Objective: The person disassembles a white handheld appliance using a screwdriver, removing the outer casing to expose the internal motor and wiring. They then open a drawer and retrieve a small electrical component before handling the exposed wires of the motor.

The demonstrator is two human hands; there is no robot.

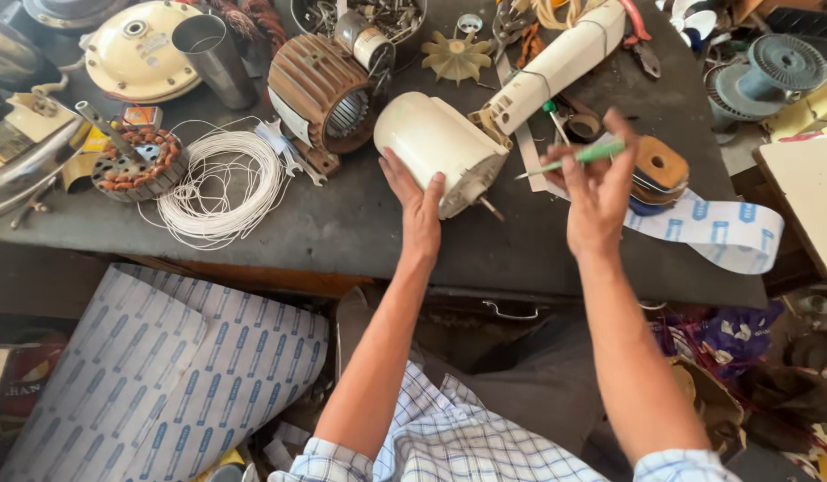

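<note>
Dark grey bench [360, 223] is one big clutter, its top edge cut off so the bins up there are hard to read. One cream motor housing [436, 147] lies mid-bench, left hand [416, 201] cupped on its near side. Right hand [597, 192] pinches one green screwdriver [579, 157], tip beside the housing.

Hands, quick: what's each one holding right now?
Left hand: grip on the cream motor housing.
Right hand: closed on the green-handled screwdriver.
</note>
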